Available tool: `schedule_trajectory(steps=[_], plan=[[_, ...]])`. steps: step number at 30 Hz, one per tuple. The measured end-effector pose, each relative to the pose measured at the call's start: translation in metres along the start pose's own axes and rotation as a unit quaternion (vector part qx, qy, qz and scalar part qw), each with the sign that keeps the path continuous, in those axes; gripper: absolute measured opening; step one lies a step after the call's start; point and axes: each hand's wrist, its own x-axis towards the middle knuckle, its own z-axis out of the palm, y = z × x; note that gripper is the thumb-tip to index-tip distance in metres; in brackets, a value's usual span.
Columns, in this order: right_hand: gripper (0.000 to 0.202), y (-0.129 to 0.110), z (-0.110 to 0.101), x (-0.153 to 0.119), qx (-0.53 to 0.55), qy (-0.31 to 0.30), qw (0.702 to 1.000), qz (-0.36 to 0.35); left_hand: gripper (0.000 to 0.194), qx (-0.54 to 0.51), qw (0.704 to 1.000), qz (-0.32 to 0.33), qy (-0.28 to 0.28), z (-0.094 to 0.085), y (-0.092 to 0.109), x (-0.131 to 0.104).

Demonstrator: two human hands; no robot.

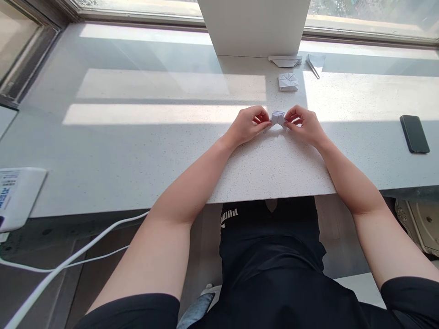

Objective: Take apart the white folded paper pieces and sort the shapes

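A small folded white paper piece (277,118) stands on the speckled white counter (254,169), between my two hands. My left hand (252,122) pinches its left side between thumb and fingers. From the other side, my right hand (302,122) pinches the right edge the same way. The paper's middle rises in layered folds, and its lower edge shows a notch facing me. Just beyond it lie more folded papers: a square one with creases (288,82), a flat boat-shaped one (285,61) and a pointed, triangular one (316,65).
A dark phone (414,134) lies at the right. A white panel (255,27) stands at the back against the window. At the left edge sits a white device (20,196), with white cables (85,244) hanging below the counter's front edge.
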Motion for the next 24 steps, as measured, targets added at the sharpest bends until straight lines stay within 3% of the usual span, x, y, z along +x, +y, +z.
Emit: schedule_trajectory(steps=[7, 16, 19, 24], plan=[[0.064, 0.0, -0.002, -0.001, 0.007, -0.002, 1.0, -0.005, 0.031, -0.008, 1.0, 0.004, -0.001, 0.001, -0.001, 0.0], [0.053, 0.006, -0.001, 0.005, 0.044, 0.03, 0.998, 0.024, 0.038, -0.073, 0.997, -0.026, 0.015, 0.005, -0.006, 0.001], [0.047, 0.027, -0.026, 0.019, 0.049, 0.081, 0.995, 0.023, 0.037, -0.072, 0.996, -0.038, 0.032, 0.005, -0.008, 0.003], [0.045, 0.086, -0.094, 0.061, 0.067, 0.19, 0.975, 0.09, 0.032, -0.069, 0.996, -0.05, 0.028, 0.007, -0.005, 0.003]])
